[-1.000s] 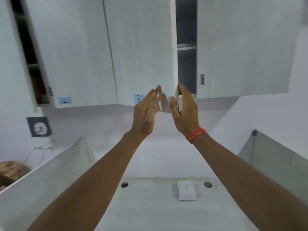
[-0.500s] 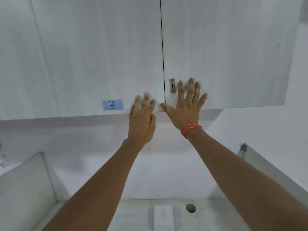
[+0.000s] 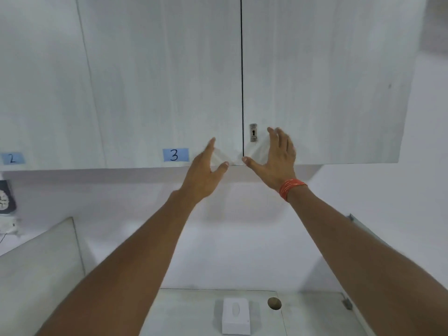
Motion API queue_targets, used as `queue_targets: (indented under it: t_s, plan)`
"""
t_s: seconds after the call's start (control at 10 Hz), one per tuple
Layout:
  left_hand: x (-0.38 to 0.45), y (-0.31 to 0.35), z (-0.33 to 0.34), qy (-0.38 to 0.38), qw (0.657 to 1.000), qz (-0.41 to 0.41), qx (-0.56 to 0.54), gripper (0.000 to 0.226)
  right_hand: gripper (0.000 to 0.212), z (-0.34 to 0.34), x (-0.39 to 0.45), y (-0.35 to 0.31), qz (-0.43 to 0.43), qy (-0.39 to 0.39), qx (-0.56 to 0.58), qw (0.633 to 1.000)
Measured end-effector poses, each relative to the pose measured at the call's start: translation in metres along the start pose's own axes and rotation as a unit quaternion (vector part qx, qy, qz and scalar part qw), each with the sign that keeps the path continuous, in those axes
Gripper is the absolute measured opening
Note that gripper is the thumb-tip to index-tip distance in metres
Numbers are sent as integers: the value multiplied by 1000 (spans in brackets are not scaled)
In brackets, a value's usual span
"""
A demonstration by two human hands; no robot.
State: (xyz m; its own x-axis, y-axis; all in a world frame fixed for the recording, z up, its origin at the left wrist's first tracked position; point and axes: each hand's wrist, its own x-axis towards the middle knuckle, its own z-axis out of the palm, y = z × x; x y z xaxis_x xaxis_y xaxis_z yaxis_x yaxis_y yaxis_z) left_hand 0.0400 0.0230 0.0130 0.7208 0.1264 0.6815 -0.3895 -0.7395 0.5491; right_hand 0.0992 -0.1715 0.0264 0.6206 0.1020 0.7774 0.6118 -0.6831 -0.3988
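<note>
**Both hands loose and empty at the shut cupboard doors**

My left hand and right hand hold nothing: the fingers are straight and spread, the thumbs point toward each other, and nothing is pinched or curled round. They sit in front of the bottom inner corners of the wall cupboard, the left hand at the left door beside the blue label marked 3, the right hand at the right door just beside the small metal lock. There is blur around the fingers, so I cannot tell whether the fingertips touch the panels or float just off them.

The two doors lie flush, meeting at a thin dark seam with no gap showing the inside. I judge the closing step as good as finished.

Next, I would check that both lower edges sit level, give a light flat push if either one springs out, then lower the arms straight down and clear of the white box on the counter below. No key shows in the lock, so locking would need one fetched first.
</note>
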Motion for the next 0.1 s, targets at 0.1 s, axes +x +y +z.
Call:
queue_targets:
  t_s: [0.1]
  plan:
    - [-27,33,-45,55,991,-50,-110,70,100,-49,-37,-20,17,-27,155,987]
